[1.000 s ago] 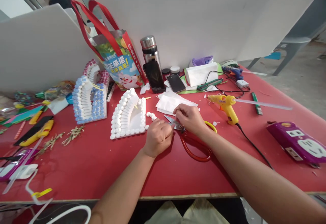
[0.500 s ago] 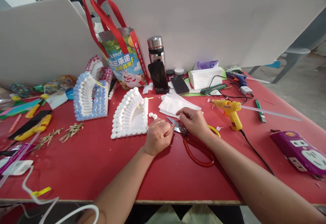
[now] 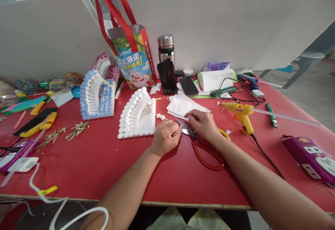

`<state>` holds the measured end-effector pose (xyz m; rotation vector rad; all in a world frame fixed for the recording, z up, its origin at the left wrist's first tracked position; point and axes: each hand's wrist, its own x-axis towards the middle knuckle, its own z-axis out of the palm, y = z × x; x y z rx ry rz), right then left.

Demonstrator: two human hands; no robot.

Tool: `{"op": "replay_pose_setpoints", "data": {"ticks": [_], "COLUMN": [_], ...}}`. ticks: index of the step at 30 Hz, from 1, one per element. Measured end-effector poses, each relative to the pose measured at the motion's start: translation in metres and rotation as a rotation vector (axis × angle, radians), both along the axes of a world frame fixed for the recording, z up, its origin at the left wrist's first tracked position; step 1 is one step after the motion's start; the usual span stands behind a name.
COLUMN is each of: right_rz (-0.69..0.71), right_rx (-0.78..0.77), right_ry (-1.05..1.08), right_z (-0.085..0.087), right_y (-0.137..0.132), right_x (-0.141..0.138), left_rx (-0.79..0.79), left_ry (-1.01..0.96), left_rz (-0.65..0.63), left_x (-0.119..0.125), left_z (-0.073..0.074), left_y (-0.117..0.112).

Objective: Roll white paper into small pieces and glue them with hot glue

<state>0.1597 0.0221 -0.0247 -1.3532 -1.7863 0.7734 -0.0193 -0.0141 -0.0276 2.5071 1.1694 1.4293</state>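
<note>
My left hand [image 3: 165,136] rests on the red table [image 3: 104,167] curled into a loose fist, its fingertips meeting those of my right hand [image 3: 203,124]. Both hands pinch something small that I cannot make out, just above the blades of a pair of red-handled scissors [image 3: 206,151] lying on the table. A white arched model made of small cylinders [image 3: 137,115] stands just left of my left hand, with loose white pellets [image 3: 160,116] beside it. White paper sheets [image 3: 186,106] lie behind my right hand.
A blue and white arched model [image 3: 96,95], a printed bag with red handles [image 3: 131,53], a steel flask [image 3: 166,48], two phones [image 3: 188,86], a tissue box [image 3: 216,79], a yellow glue gun [image 3: 242,113] and a purple power strip [image 3: 312,155] surround the hands. White boards [image 3: 209,20] wall the back.
The view has shifted slightly, so everything sits a little further right. My hands stay together over the scissors, with the fingers barely moving.
</note>
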Motion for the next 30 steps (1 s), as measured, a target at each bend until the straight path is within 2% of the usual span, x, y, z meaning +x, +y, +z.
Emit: {"op": "replay_pose_setpoints", "data": {"ticks": [30], "right_rz": [0.031], "right_rx": [-0.025], "right_ry": [0.010], "right_z": [-0.0003], "right_y": [-0.0014], "right_x": [-0.0009], "left_rx": [-0.072], "left_ry": [-0.011], "left_rz": [-0.016], "left_x": [-0.0003], "left_z": [-0.0007], "left_y": [-0.0009]}}
